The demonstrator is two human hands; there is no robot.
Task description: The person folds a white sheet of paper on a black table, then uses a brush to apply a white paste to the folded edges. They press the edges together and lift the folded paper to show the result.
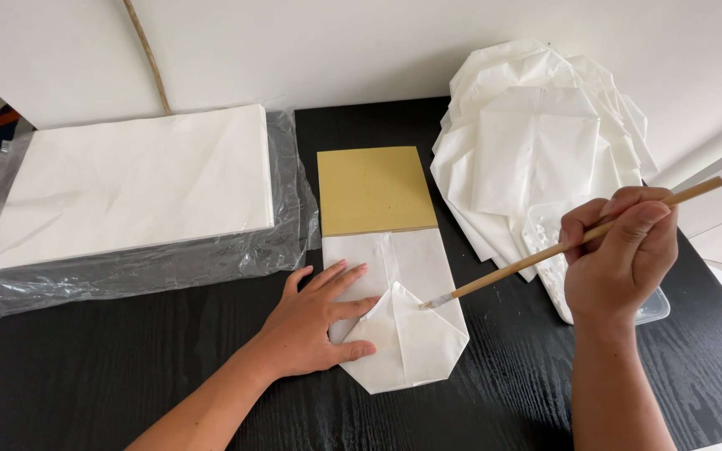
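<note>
My left hand lies flat with spread fingers on the left side of a white folded paper bag, pressing it to the black table. The bag's bottom is folded into pointed flaps. My right hand grips a thin wooden brush, whose bristle tip touches the folded flap near the bag's middle. A yellow-tan card lies on the bag's upper end, covering it.
A stack of white paper sheets on clear plastic wrap sits at the left. A heap of finished white folded bags lies at the right, over a clear plastic container. A white wall runs behind.
</note>
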